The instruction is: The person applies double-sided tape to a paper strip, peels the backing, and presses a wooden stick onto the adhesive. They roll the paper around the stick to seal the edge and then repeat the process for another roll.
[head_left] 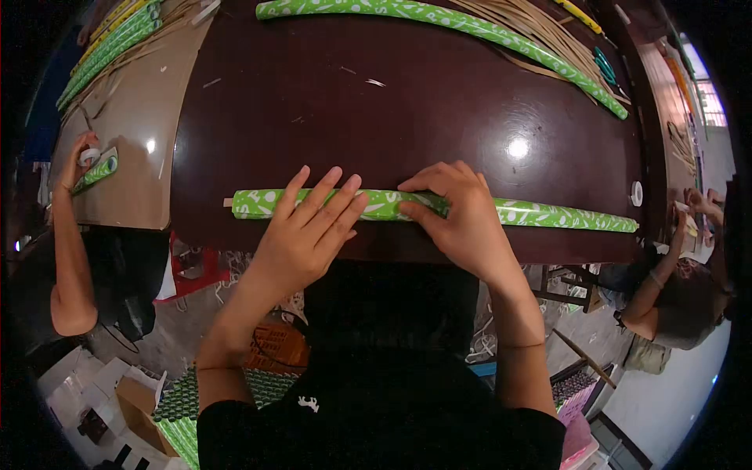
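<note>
A long, thin roll of green wrapping paper with white print lies across the dark table near its front edge. A short pale strip sticks out of its left end. My left hand rests flat on the left part of the roll, fingers stretched out. Nearer the middle, my right hand grips the roll, its thumb on the near side and its fingers over the far side. The paper beneath both palms is hidden.
Another green roll lies along the table's far side, beside thin brown strips and teal-handled scissors. A tape roll sits at the right edge. Co-workers' hands are at the left and right. Finished rolls stand below.
</note>
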`<action>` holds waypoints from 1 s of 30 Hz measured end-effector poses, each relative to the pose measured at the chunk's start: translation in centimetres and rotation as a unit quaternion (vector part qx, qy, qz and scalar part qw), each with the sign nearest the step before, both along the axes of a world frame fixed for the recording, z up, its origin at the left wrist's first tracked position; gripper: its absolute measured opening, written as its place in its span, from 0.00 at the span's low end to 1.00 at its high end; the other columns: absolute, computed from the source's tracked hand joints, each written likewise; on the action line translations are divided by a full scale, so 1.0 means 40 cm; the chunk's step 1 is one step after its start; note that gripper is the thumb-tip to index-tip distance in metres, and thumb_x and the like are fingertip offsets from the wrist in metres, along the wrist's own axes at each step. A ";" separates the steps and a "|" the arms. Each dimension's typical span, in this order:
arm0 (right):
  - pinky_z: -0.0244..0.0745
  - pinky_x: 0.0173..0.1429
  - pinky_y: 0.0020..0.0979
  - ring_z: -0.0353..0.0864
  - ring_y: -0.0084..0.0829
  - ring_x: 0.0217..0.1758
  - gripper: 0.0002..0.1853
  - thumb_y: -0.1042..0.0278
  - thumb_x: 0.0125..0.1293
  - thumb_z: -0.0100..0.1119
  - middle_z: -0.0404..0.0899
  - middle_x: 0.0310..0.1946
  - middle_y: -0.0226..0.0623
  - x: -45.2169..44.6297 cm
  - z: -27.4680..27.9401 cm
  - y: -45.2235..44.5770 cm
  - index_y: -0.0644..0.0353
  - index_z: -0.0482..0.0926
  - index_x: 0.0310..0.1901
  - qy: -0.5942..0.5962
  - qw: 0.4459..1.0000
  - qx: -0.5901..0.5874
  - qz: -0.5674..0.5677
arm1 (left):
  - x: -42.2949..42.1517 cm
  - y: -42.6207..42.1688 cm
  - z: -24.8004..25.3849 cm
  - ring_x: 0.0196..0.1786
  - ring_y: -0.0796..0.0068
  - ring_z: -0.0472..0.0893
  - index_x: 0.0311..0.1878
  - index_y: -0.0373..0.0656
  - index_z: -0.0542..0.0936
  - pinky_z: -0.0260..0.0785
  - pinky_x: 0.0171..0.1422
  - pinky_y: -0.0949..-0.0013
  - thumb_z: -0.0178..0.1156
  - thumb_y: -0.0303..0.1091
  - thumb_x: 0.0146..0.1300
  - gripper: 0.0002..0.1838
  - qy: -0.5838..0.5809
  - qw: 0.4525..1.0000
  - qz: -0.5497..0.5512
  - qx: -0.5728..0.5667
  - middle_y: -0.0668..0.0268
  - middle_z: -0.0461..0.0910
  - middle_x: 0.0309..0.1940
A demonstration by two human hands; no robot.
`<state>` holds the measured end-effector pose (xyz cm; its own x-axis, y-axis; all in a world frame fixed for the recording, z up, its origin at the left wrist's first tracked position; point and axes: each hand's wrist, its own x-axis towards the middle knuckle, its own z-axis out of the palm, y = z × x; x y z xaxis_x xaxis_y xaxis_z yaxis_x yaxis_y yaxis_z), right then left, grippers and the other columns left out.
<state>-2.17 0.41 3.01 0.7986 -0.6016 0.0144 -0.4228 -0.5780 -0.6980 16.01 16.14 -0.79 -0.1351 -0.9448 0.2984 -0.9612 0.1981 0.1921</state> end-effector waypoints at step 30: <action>0.72 0.54 0.29 0.79 0.27 0.47 0.14 0.79 0.58 0.64 0.83 0.41 0.34 -0.004 0.030 -0.080 0.64 0.83 0.48 0.035 0.980 0.175 0.088 | -0.002 0.008 -0.016 0.72 0.56 0.69 0.64 0.41 0.75 0.57 0.74 0.38 0.57 0.31 0.68 0.21 -0.024 0.999 0.004 -0.026 0.59 0.72 0.67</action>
<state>-2.34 -2.78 4.22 0.8824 -0.4121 -0.2268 -0.3918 -0.3771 -0.8392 15.95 16.47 -1.43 -0.1428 -0.9294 0.3404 -0.9705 0.1989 0.1360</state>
